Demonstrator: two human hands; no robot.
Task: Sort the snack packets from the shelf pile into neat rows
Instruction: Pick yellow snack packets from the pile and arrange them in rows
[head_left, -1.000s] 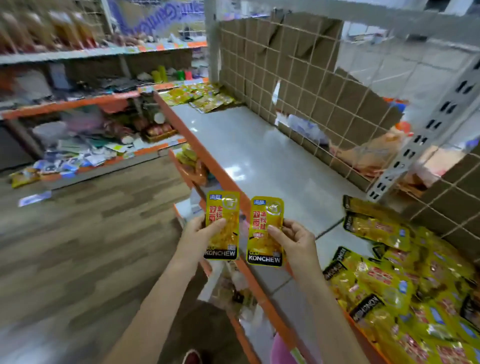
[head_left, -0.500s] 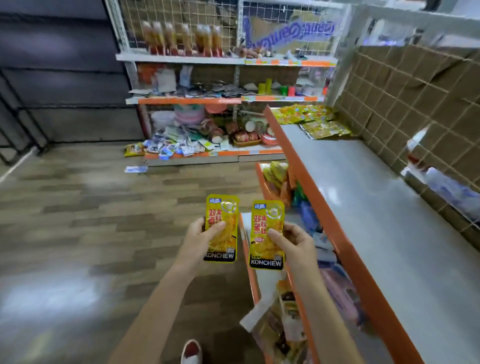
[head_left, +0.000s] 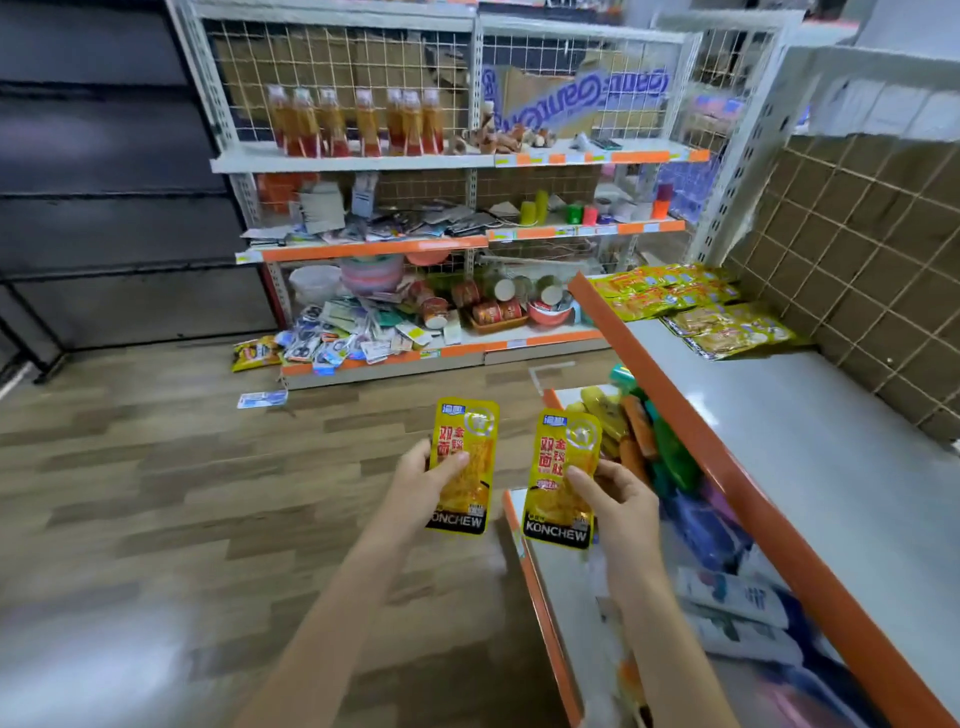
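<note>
My left hand (head_left: 422, 480) pinches a yellow KONCHEW snack packet (head_left: 464, 462) upright, thumb across its front. My right hand (head_left: 615, 501) holds a second, matching yellow packet (head_left: 561, 480) the same way, a little lower and to the right. Both packets hang over the wooden floor beside the orange edge of the grey shelf (head_left: 810, 467). At the shelf's far end lie rows of yellow packets (head_left: 670, 291), with flatter golden packets (head_left: 727, 330) just in front of them. The pile the packets came from is out of view.
A lower shelf (head_left: 550, 577) under my right hand holds mixed coloured packs. Across the aisle stands a white rack (head_left: 447, 161) with bottles, cups, tins and scattered cards. A brown grid panel (head_left: 862, 249) backs the grey shelf. Two packets lie on the floor by the rack.
My view has swung left, away from the pile of yellow packets and toward the far end of the shelf. Both hands keep the same grip on their packets.
</note>
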